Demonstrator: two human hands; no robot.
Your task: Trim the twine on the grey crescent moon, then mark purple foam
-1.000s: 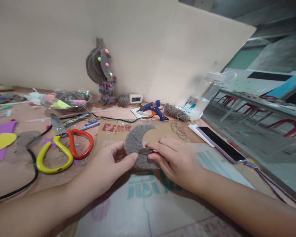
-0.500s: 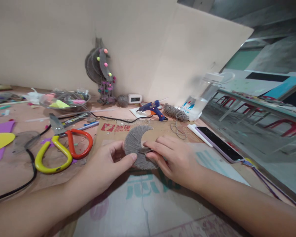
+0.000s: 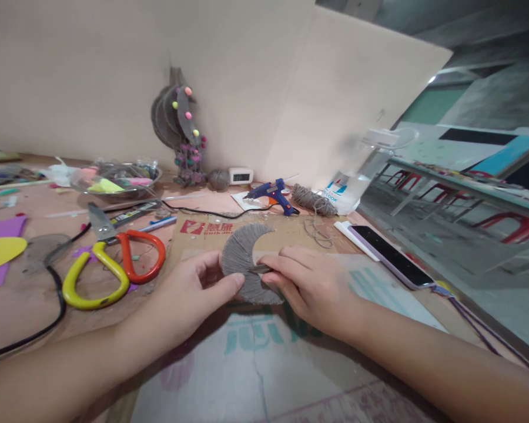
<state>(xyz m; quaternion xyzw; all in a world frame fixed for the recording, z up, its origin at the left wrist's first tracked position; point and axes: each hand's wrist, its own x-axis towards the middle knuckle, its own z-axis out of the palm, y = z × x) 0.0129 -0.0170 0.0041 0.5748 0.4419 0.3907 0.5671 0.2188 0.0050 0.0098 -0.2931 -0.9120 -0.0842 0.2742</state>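
Note:
A crescent moon shape wrapped in grey yarn [image 3: 241,254] stands tilted over the plastic-covered cardboard, its hollow side facing right. My left hand [image 3: 209,288] grips its outer left edge, thumb on the front and fingers behind. At the hollow inner edge, my right hand [image 3: 311,285] pinches a short length of grey yarn [image 3: 259,268] between thumb and forefinger, close against the crescent. The end of that yarn is hidden in the fingers. One loose strand [image 3: 260,370] runs down over the plastic sheet below the crescent.
Scissors [image 3: 126,258] with red and yellow handles lie left, near a black cord. Behind are a blue glue gun [image 3: 273,194], a yarn skein [image 3: 312,201], a small digital clock [image 3: 240,176] and a decorated moon hanging [image 3: 171,117]. A phone [image 3: 392,255] and clear bottle [image 3: 352,176] stand right.
Almost nothing differs. The crescent and both hands have stayed nearly in place, with only a slight shift of the right fingers at the inner edge.

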